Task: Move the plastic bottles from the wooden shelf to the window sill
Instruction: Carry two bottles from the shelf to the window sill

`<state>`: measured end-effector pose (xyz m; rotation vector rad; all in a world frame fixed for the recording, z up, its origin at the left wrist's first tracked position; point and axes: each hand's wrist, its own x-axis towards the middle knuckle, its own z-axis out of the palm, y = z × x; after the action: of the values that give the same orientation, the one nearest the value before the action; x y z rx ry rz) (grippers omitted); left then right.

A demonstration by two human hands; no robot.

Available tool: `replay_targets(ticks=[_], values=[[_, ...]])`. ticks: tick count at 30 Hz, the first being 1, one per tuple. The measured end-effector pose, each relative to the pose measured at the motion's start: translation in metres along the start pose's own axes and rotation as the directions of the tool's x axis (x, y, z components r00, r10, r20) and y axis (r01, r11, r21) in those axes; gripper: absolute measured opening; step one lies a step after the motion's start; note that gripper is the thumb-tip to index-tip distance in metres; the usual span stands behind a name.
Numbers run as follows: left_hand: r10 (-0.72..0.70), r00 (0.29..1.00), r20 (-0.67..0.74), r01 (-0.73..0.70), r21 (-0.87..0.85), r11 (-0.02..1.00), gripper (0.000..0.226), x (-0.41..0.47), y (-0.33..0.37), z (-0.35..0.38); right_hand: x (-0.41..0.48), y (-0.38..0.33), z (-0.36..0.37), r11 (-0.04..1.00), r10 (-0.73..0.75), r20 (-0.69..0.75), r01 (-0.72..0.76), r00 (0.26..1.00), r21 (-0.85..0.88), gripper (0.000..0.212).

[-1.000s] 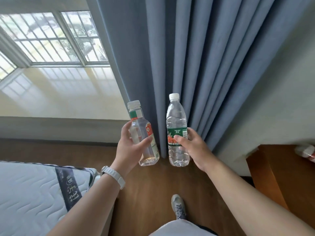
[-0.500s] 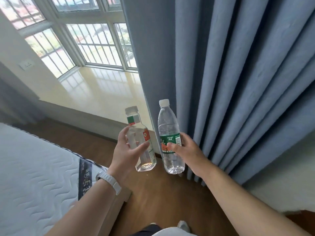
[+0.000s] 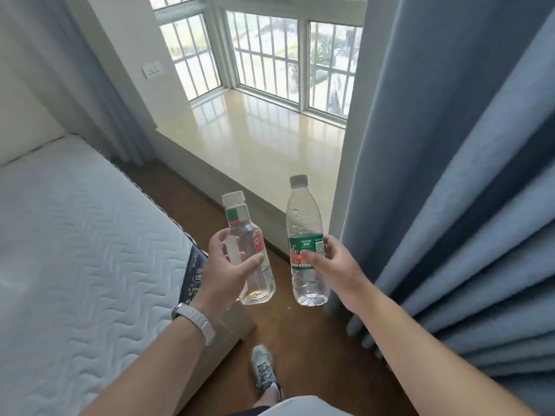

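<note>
My left hand grips a squarish clear bottle with a white cap and a red-and-green label, held upright over the wooden floor. My right hand holds a taller round clear bottle with a green-and-red label, also upright. The two bottles are side by side, a small gap apart. The glossy cream window sill lies just beyond them, wide and bare, under the barred window. The wooden shelf is out of view.
A white quilted mattress fills the left. Blue curtains hang on the right, and a grey curtain on the far left. Brown wooden floor lies between, with my shoe on it.
The view has swung left, away from the curtain and the shelf, bringing the window sill straight ahead. Both bottles stay gripped in my hands and are now closer to the sill's edge.
</note>
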<state>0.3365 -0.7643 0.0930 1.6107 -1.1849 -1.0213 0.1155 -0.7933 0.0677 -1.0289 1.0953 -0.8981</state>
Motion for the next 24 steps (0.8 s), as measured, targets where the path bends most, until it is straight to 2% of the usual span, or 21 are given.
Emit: replay_targets(ticks=[2,6,17,21,24], values=[[-0.015,1.0,-0.016,0.015,-0.015,1.0,0.068,0.016,0.001,-0.01,0.02,-0.004,0.01,1.0,0.02,0.004,-0.02,1.0,-0.02,0.051],[-0.017,0.999,-0.044,0.016,-0.032,0.999,0.069,0.056,0.001,-0.034,0.066,-0.016,0.033,0.997,0.044,0.015,-0.043,0.999,-0.067,0.056],[0.005,0.996,-0.091,-0.011,-0.064,0.998,0.065,0.175,-0.012,-0.115,0.185,-0.054,0.115,0.989,0.011,-0.006,-0.012,1.0,-0.146,0.04],[-0.022,0.993,-0.119,0.006,-0.134,0.991,0.062,0.2,-0.019,-0.133,0.213,-0.054,0.13,0.989,0.031,0.01,-0.029,0.999,-0.148,0.054],[-0.039,0.988,-0.147,0.018,-0.145,0.989,0.064,0.217,-0.023,-0.143,0.237,-0.059,0.141,0.985,0.049,0.028,-0.044,0.998,-0.167,0.043]])
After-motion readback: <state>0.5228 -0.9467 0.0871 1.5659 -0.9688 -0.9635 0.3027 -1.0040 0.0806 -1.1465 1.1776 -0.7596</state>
